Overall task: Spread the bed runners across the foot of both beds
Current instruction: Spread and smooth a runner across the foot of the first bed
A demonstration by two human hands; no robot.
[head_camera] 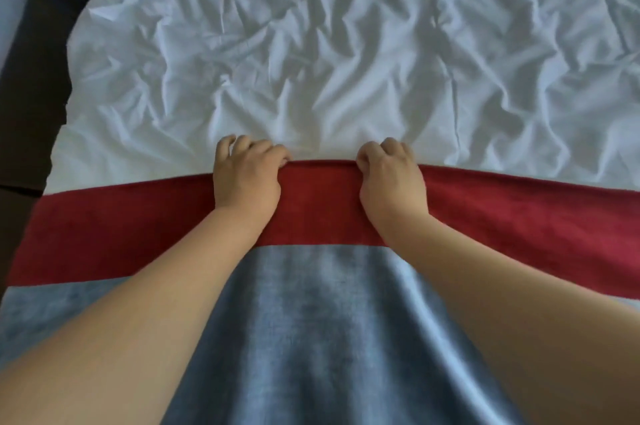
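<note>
Bed runner (138, 234) in red and grey across white duvet (311, 60), left hand (246, 178) and right hand (391, 178) both gripping its far red edge with curled fingers

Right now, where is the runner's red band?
Head view: red band crosses mid-frame between white sheet and grey band; left hand and right hand grip its far edge.

Left hand (246, 178), right hand (391, 175): mine, both bare, nothing worn on them. Left forearm (156, 303), right forearm (502, 303): bare along whole visible length, smooth, thick near camera, narrowing toward wrists. Fingers (242, 144) short, rounded at knuckles; nails hidden. Backs of hands broad, softly dimpled. Fine detail blurred.
</note>
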